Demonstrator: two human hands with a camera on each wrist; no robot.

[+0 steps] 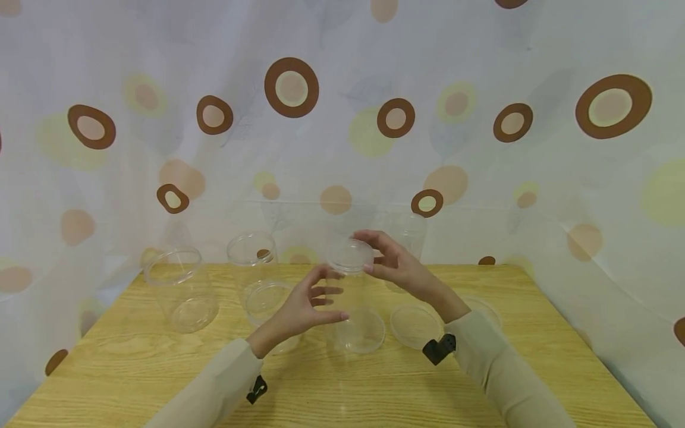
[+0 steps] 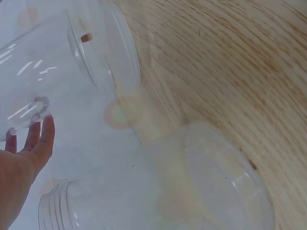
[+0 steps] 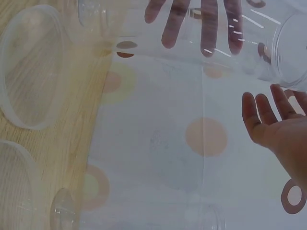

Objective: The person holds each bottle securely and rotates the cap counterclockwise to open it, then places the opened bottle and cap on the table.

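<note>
A tall clear plastic jar stands upright between the two hands in the head view. My left hand holds its left side, the thumb in front and the fingers on the far side, seen through the plastic. At the rim, my right hand grips with the thumb in front and the forefinger behind. In the right wrist view the left fingers show through the same jar, and the right hand is at its end. Whether the top bears a lid, I cannot tell.
Several other clear jars stand around: one at far left, one behind, one beside the left hand, one at back right. Right of the held jar, a round clear lid lies on the wooden table. A spotted curtain hangs behind.
</note>
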